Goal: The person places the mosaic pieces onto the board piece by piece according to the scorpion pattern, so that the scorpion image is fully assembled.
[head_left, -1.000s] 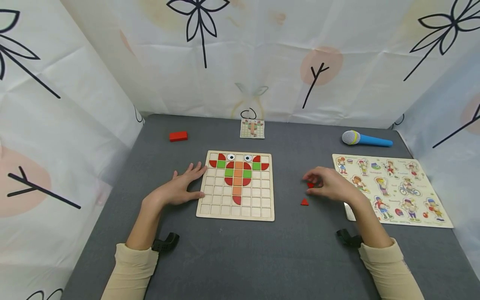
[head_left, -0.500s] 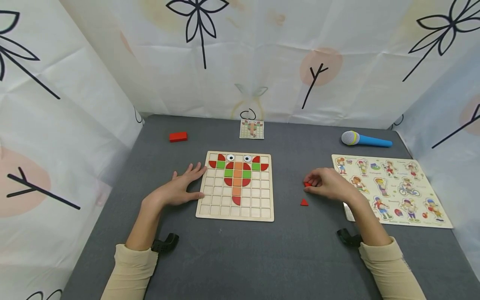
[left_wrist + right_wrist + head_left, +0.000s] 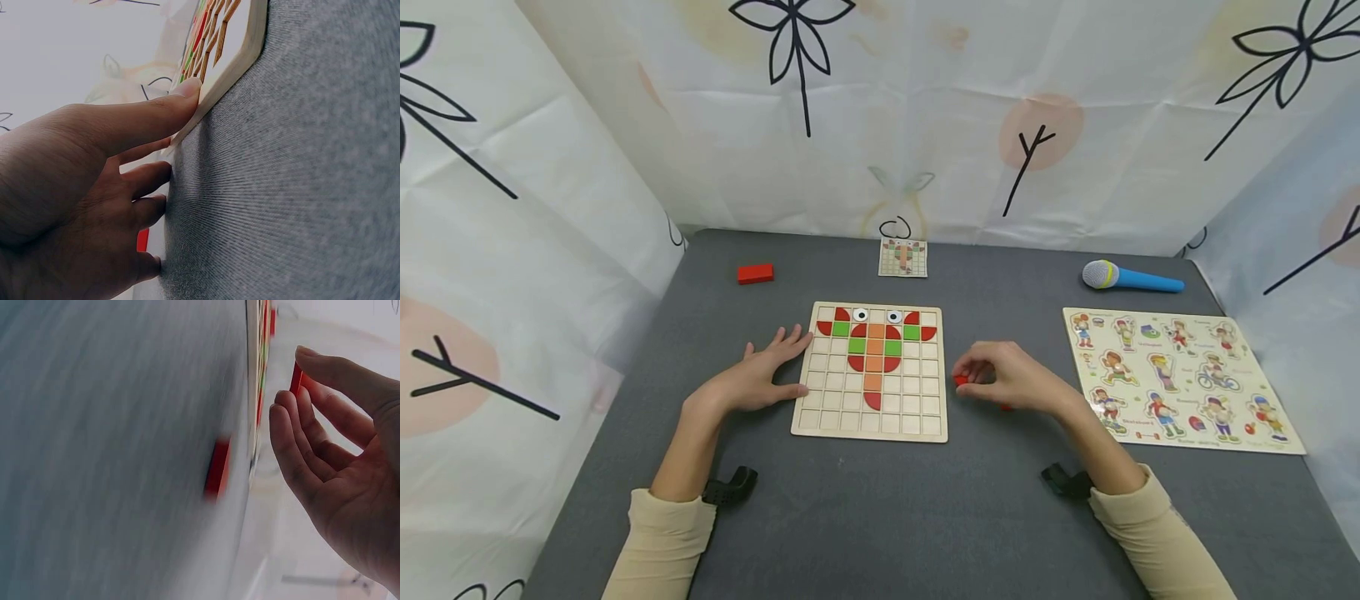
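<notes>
My left hand [image 3: 752, 375] rests at the left edge of a wooden grid board [image 3: 917, 417], its thumb and fingers spread and touching the rim. Red, green and orange pieces and two eye pieces fill cells in the board's upper middle. My right hand [image 3: 1011, 375] is just right of the board and pinches a small red block [image 3: 296, 377] between thumb and fingers. On the table below that hand lies a red triangular block [image 3: 217, 469], blurred in the right wrist view and mostly hidden by the hand in the head view.
Behind the board stands a small pattern card [image 3: 903, 258]. A red rectangular block [image 3: 755, 273] lies at the back left. On the right are a blue toy microphone [image 3: 1138, 279] and a picture puzzle board [image 3: 1195, 417]. Printed cloth [image 3: 955, 108] encloses the grey table [image 3: 880, 517].
My right hand has lifted the red block and carried it left, from beside the puzzle board to near the grid board's right edge. The left hand has stayed in place.
</notes>
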`<state>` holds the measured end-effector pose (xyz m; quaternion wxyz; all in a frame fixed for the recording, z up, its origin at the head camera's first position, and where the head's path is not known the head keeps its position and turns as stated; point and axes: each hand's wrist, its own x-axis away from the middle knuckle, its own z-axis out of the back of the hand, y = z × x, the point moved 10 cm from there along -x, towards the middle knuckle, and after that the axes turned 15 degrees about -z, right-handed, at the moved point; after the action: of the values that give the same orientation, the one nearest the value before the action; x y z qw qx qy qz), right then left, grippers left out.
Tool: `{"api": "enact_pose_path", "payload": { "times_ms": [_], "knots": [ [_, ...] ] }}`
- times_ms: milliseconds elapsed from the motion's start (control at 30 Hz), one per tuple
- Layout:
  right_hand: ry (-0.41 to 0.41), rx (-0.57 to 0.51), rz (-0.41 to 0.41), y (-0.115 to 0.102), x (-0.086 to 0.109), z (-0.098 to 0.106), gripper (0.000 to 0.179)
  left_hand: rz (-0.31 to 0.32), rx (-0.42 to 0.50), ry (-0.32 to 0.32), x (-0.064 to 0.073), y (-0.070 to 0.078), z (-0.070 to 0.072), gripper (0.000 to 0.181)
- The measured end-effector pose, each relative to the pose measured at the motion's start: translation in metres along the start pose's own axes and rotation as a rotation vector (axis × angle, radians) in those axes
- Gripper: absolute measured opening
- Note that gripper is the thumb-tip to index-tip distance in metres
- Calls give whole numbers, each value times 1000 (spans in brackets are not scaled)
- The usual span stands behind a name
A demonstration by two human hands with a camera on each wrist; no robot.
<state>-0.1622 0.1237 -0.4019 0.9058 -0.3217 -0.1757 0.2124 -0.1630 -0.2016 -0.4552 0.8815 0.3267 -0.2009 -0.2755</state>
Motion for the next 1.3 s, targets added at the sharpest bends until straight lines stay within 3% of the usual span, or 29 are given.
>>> {"api": "enact_pose_path", "payload": {
  "times_ms": [300, 600, 967, 1300],
  "knots": [
    [-125, 48, 153, -54, -19, -45, 16, -5, 7, 6, 0, 1, 1, 95],
    [-163, 162, 211, -83, -37, -68, 11, -5, 9, 8, -1, 0, 1, 95],
    [-233, 123, 137, -86, -41, -79, 19, 0, 11, 7, 0, 0, 0, 95],
    [-224, 62, 160, -81, -31, -68, 21, -5, 20, 12, 1, 2, 1, 94]
  ]
}}
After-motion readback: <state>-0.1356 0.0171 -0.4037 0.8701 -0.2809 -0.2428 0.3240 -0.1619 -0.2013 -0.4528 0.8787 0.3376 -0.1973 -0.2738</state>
